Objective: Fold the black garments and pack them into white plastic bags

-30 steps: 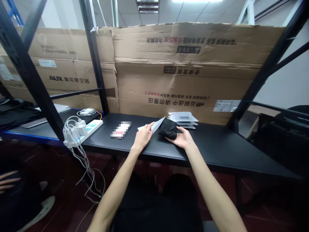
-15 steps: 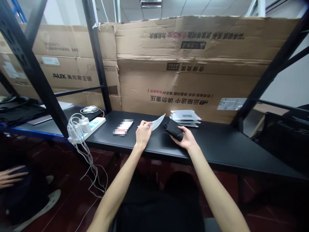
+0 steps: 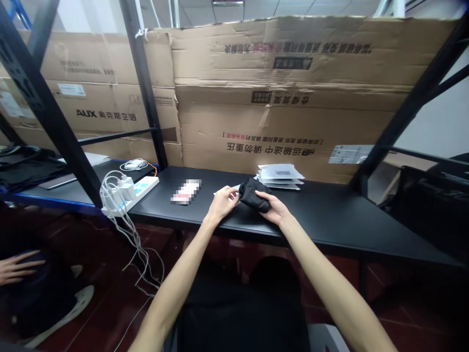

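Black folded cloth bundle (image 3: 252,194) is gripped by the right hand (image 3: 275,208); the left hand (image 3: 222,203) pinches a thin whitish sheet (image 3: 236,187).

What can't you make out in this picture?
In the head view:
White sheet: mostly hidden by the left hand and black bundle.
Right hand: fingers partly hidden by the bundle.
Item on the table: obscured by pixelation.
Another person's hand: its arm cut off by the picture's left edge.

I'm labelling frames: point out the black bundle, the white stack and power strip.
Black bundle (image 3: 251,195), head view: middle.
White stack (image 3: 280,175), head view: top sheet.
Power strip (image 3: 144,187), head view: right part.
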